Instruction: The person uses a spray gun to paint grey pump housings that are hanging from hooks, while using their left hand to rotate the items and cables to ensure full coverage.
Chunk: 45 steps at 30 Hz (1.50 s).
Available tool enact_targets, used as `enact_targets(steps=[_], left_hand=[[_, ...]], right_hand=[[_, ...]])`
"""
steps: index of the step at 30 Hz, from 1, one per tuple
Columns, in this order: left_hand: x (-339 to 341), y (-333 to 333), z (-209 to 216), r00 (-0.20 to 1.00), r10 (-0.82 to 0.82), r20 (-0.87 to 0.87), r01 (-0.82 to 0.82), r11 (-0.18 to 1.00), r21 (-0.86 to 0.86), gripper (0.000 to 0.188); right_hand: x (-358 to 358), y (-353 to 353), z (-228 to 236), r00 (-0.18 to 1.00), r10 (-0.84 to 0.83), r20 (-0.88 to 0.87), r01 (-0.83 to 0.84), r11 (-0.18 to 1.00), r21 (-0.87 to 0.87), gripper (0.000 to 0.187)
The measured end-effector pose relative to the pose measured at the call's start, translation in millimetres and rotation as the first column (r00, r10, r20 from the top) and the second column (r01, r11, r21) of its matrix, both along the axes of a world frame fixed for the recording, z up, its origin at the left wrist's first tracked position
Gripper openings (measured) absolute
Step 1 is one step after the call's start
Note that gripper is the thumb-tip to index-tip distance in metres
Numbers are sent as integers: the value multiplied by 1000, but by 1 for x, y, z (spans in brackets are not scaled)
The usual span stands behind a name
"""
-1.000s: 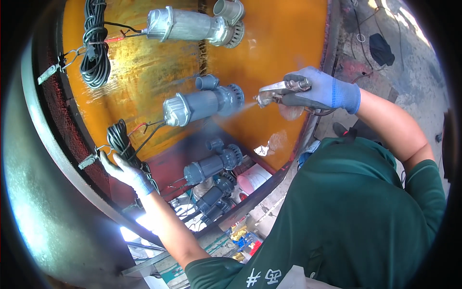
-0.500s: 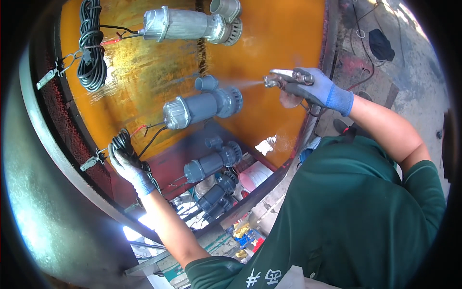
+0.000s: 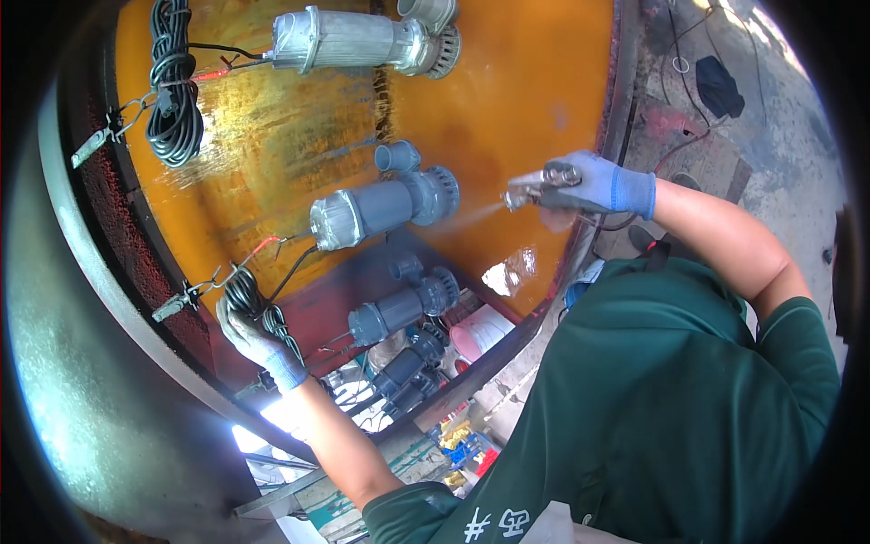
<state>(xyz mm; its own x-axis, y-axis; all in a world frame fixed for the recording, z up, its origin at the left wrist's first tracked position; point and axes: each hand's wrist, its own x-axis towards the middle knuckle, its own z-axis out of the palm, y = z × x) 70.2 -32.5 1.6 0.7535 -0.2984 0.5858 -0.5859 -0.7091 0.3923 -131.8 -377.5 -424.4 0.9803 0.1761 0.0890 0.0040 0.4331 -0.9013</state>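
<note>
In my right hand (image 3: 603,184), gloved in blue and grey, is a metal spray gun (image 3: 533,189) held with its nozzle toward the left. A pale mist leaves it toward the round slotted end of a grey submersible pump (image 3: 376,210). That pump hangs on its side, and its end cap at the left looks shinier than its grey body. My left hand (image 3: 252,341), also gloved, has its fingers closed around the lower part of a coiled black cable (image 3: 243,292) by the hook. The cable runs from this same pump; part of the grip is hidden.
Above hangs a bare silver pump (image 3: 349,42) with its own cable coil (image 3: 172,118). Further grey pumps (image 3: 399,310) hang below. An orange-stained panel (image 3: 507,100) stands behind, a dark curved rail (image 3: 118,245) at left. A pink bucket (image 3: 480,335) sits low; hoses (image 3: 702,113) cross the floor.
My right hand has tipped the spray gun downward, and the mist has shifted from the pump's upper outlet to lower on its slotted end. My left hand has moved slightly down and right.
</note>
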Motion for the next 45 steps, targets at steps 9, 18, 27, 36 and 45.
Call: enact_targets(steps=[9,18,27,36,45], left_hand=[[-4,53,10,998,52,32,-53,998,36,59],[15,97,16,992,109,-62,-112,992,-58,51],[19,115,15,992,119,-51,-114,990,80,40],[23,136,19,961,268,-65,-268,963,9,50],[22,121,10,942,336,-3,-334,936,114,43]], right_hand=[[-7,-29,28,969,-248,-16,248,965,90,29],[-16,-57,91,978,-206,-41,201,975,-97,25],[-7,-53,81,948,-305,91,312,947,-73,30],[-11,-40,69,983,-178,50,183,976,-122,27],[-12,-23,50,987,-135,85,155,935,-317,31]])
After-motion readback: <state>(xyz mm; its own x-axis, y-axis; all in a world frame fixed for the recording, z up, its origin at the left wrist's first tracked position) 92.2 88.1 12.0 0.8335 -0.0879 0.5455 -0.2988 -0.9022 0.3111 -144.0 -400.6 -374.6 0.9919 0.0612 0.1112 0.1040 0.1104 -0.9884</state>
